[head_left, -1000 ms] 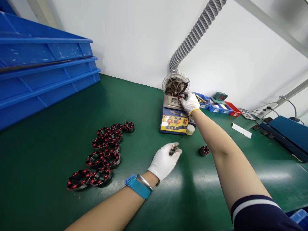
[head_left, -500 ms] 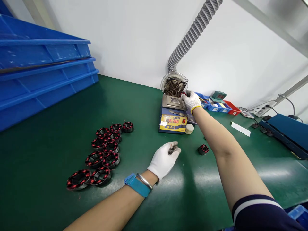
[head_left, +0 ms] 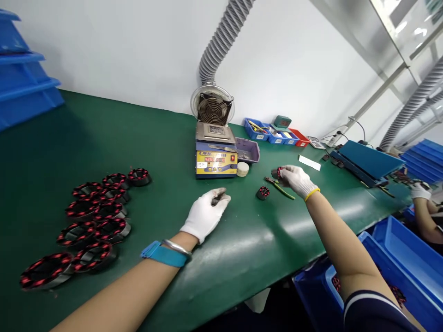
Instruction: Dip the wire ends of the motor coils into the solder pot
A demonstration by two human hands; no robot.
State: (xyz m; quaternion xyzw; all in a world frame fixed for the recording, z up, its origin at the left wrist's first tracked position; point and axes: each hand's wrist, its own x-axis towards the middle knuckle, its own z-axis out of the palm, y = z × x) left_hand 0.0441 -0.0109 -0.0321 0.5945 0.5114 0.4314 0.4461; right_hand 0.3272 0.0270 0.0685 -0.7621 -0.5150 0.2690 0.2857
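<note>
My right hand point(head_left: 297, 180), in a white glove with a yellow cuff, pinches a small black stator with red windings point(head_left: 276, 173) above the table. Below it lie green-handled cutters point(head_left: 282, 190) and another small stator point(head_left: 263, 192), which stands on the green table. My left hand point(head_left: 206, 213), also gloved, rests near the table's middle with curled fingers; something dark shows between them, too hidden to name. Several larger ring stators with red windings point(head_left: 83, 207) sit grouped at the left. Behind my hands is a blue-and-yellow solder pot point(head_left: 216, 160) with a lit display.
A fan point(head_left: 212, 109) on a grey duct stands behind the pot. Beside it are a purple tray point(head_left: 248, 150) and a round whitish block point(head_left: 242, 169). Small blue bins point(head_left: 256, 130) line the wall. Blue crates point(head_left: 29, 87) stack at left. A co-worker's gloved hand point(head_left: 420, 190) shows far right.
My right hand has drawn back from the solder pot toward the right, carrying the small stator to above the cutters. The view has turned right. My left hand keeps its curled pose.
</note>
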